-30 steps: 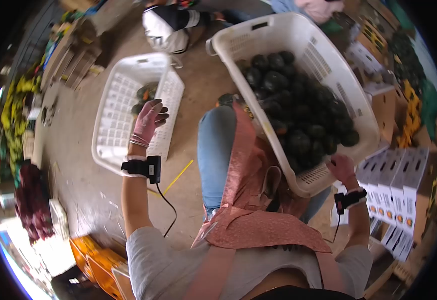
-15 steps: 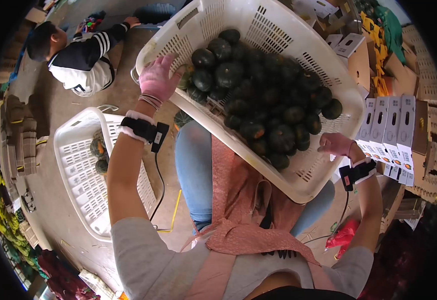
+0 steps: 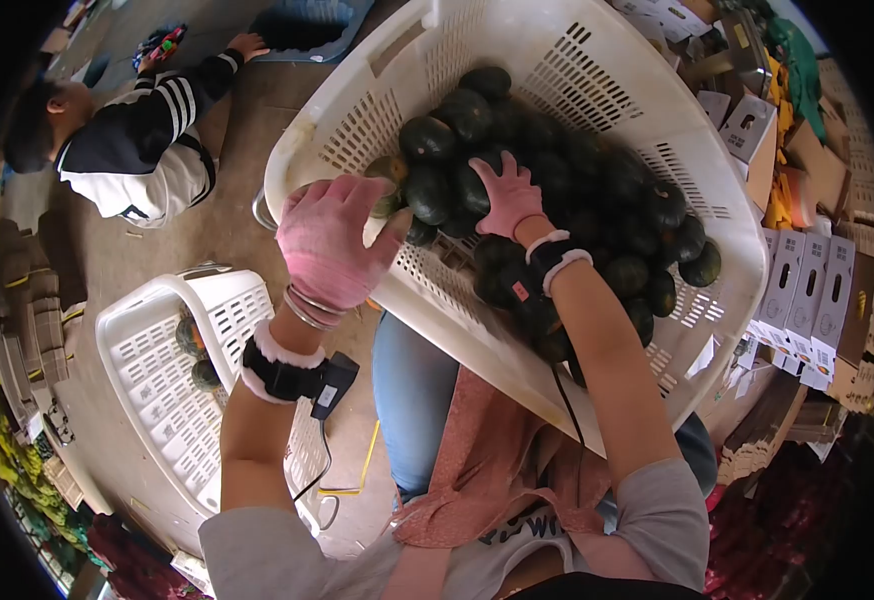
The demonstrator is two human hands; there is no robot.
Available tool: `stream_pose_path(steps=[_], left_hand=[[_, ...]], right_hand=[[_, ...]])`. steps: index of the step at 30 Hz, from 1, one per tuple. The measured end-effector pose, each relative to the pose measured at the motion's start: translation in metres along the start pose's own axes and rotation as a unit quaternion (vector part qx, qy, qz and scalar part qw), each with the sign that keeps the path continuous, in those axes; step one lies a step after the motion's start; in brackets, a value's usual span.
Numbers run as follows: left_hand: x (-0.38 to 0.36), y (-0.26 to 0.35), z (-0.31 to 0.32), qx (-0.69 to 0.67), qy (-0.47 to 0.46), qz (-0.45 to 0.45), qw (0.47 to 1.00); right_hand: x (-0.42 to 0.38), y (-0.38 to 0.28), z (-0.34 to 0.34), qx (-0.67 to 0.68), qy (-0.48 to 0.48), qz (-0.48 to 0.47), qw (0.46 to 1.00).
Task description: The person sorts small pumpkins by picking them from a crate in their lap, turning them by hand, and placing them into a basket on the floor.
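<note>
A large white plastic basket [image 3: 302, 150] holds a heap of dark green squashes [image 3: 627, 235]. Over its left rim is my left hand [image 3: 335, 240] in a pink glove, fingers bent but thumb apart, with nothing seen in it; a paler green squash [image 3: 387, 170] lies just beyond its fingertips. My right hand [image 3: 510, 197], also in a pink glove, is spread over the squashes in the middle of the basket, its fingers apart on or just above them. Both wrists wear black bands with fluffy edges and small devices.
A smaller white basket [image 3: 147, 400] with a few squashes [image 3: 190, 335] stands on the floor at the left. Another person [image 3: 147, 140] crouches at the upper left, reaching toward a blue container [image 3: 342, 45]. White cartons [image 3: 807, 300] stand at the right.
My right hand has moved from the basket's lower right to the middle of the heap. My left hand has lowered slightly and looks larger. The other person has leaned further left.
</note>
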State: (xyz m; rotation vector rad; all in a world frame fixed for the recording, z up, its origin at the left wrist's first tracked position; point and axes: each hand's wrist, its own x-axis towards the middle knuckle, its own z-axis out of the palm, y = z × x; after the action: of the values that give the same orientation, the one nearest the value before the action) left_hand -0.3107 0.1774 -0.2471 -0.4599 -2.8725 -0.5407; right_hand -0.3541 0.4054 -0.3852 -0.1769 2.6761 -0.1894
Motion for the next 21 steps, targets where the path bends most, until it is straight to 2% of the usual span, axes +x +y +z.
stream_pose_path(steps=[2,5,6,7,8,9,11,13,14,17,21], left_hand=[[0.001,0.0,-0.001,0.004,-0.013,-0.002,1.0],[0.001,-0.001,0.0,0.004,-0.011,-0.015,1.0],[0.0,-0.001,0.0,-0.001,-0.011,-0.02,1.0],[-0.001,0.001,0.0,-0.007,-0.011,-0.027,1.0],[-0.001,0.001,-0.002,-0.014,-0.014,-0.031,0.999],[0.0,0.002,-0.002,-0.012,-0.019,-0.037,0.999],[-0.001,0.002,-0.001,-0.007,-0.029,-0.045,0.999],[0.0,0.004,-0.001,0.009,-0.051,-0.056,0.997],[0.0,0.004,-0.002,0.021,-0.06,-0.06,0.996],[-0.001,0.003,0.001,0.044,-0.068,-0.061,0.995],[0.0,0.001,0.002,0.037,-0.065,-0.054,0.996]], right_hand=[[0.005,-0.006,0.01,-0.032,0.057,-0.013,0.998],[0.012,-0.007,0.011,-0.053,0.033,-0.028,0.998],[0.013,-0.006,0.004,0.005,0.011,-0.015,1.0],[0.02,0.009,0.013,0.188,-0.002,-0.037,0.981],[0.031,0.027,0.024,0.364,-0.015,-0.057,0.93],[0.036,0.045,0.029,0.526,-0.029,-0.076,0.847],[0.009,0.054,0.011,0.768,-0.208,-0.066,0.602],[-0.016,0.046,-0.006,0.897,-0.285,-0.08,0.328],[-0.027,0.039,-0.015,0.902,-0.269,-0.138,0.307],[-0.053,0.02,-0.052,0.907,-0.204,-0.159,0.333],[-0.067,0.019,-0.074,0.922,-0.174,-0.127,0.323]])
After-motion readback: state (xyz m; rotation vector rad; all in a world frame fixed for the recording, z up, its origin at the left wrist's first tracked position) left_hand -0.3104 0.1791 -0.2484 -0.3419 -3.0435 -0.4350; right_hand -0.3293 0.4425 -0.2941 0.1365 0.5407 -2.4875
